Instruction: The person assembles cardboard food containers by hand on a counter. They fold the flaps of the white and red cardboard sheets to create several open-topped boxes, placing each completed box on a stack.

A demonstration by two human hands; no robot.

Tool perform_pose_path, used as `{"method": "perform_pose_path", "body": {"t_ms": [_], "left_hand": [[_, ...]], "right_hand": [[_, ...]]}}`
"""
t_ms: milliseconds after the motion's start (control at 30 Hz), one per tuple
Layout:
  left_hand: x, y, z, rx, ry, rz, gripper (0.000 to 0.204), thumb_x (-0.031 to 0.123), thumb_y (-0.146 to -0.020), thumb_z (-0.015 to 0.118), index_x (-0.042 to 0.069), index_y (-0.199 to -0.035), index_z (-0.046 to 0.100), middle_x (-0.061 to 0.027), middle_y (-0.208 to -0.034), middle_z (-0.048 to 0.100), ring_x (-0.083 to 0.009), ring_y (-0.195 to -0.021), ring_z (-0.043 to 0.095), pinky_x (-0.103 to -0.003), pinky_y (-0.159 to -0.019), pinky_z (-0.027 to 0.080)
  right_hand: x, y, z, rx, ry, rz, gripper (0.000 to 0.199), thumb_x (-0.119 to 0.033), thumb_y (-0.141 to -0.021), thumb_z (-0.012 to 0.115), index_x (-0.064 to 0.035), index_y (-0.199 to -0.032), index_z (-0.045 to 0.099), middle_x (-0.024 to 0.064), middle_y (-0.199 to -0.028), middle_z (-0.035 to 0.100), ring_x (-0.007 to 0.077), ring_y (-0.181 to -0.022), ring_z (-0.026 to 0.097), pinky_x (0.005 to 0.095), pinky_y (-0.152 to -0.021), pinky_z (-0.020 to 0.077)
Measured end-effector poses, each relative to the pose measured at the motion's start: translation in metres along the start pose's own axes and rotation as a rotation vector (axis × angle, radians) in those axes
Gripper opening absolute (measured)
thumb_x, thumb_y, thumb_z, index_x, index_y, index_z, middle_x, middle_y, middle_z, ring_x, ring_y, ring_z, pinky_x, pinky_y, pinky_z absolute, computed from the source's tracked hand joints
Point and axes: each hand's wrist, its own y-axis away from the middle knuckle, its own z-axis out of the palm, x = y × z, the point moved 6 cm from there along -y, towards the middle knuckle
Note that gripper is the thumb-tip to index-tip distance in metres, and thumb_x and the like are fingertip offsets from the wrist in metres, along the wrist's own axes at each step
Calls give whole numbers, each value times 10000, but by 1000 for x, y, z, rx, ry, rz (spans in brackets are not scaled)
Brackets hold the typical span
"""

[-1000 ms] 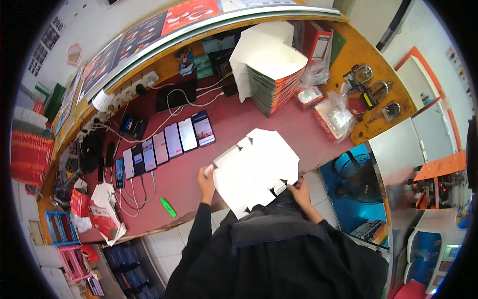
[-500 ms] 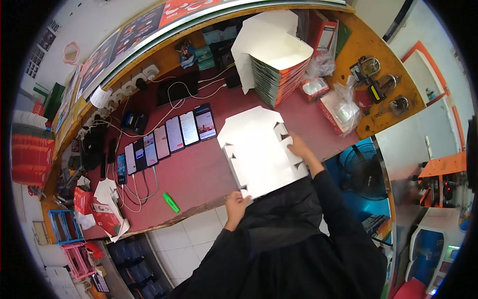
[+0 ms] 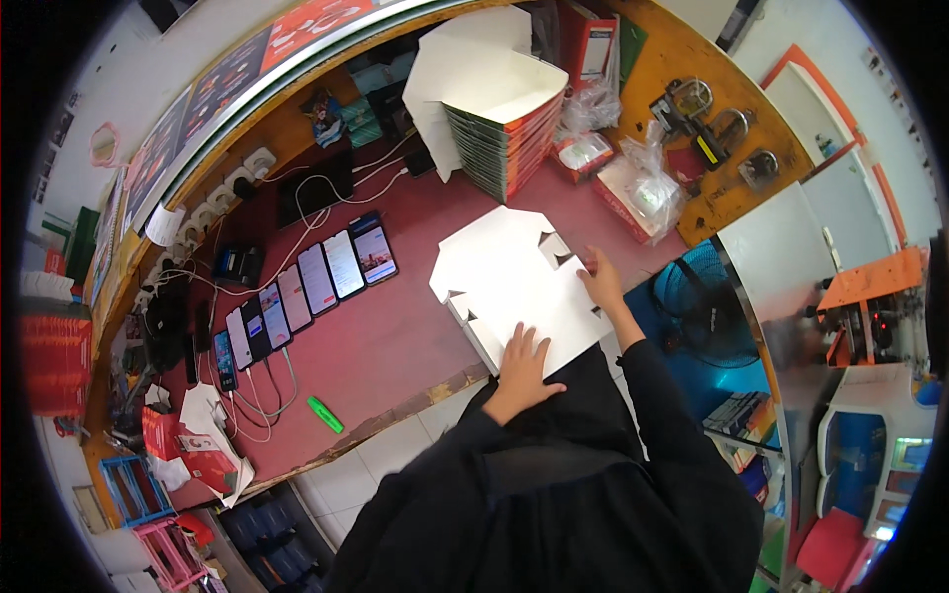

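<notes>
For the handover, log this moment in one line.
left hand: fingers spread on white notched cardboard piece; right hand: at its right edge; on red tabletop: long green marker

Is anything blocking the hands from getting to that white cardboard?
Nothing visible is. The left hand lies spread on the white cardboard, and the right hand is at its right edge. The cardboard stack stands beyond it, the green marker off to the left.

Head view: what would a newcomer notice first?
Probably the bright white cardboard sheet at the near edge of the red tabletop, the left hand spread on it, the right hand at its right side. Behind it stands a red and green cardboard stack; a row of lit rectangular phones lies to the sheet's left.
</notes>
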Motion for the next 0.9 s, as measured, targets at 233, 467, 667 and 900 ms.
{"method": "perform_pose_path", "body": {"t_ms": [233, 467, 667, 900], "left_hand": [[-37, -42, 15, -224, 101, 23, 540, 400, -584, 802, 95, -1012, 676, -120, -1078, 587, -283, -1124, 503, -380, -826, 479], [-110, -49, 32, -287, 926, -429, 139, 111, -718, 735, -6, -791, 712, -94, -691, 677, -135, -586, 612, -264, -593, 479], [-106, -59, 33, -494, 914, -430, 196, 144, -687, 798, -5, -713, 674, -66, -666, 660, -87, -565, 577, -206, -553, 445], [-104, -58, 34, -558, 897, -300, 207, 179, -722, 777, -6, -740, 685, -45, -655, 651, -93, -576, 581, -233, -558, 456]], "right_hand": [[-44, 57, -61, 219, 117, -147, 405, -54, -763, 661, -45, -1155, 560, 125, -1056, 569, 204, -969, 581, 305, -736, 495], [-20, 130, -67, 521, -290, 42, 294, -7, -740, 653, -60, -1025, 603, 57, -958, 572, 157, -863, 572, 266, -648, 479], [-59, 137, -48, 420, -142, -85, 277, 17, -738, 627, -44, -1007, 603, 72, -935, 565, 172, -869, 573, 264, -643, 471], [-64, 137, -46, 356, -152, -113, 278, 17, -748, 619, -46, -1018, 606, 79, -906, 559, 172, -846, 569, 254, -654, 476]]}}
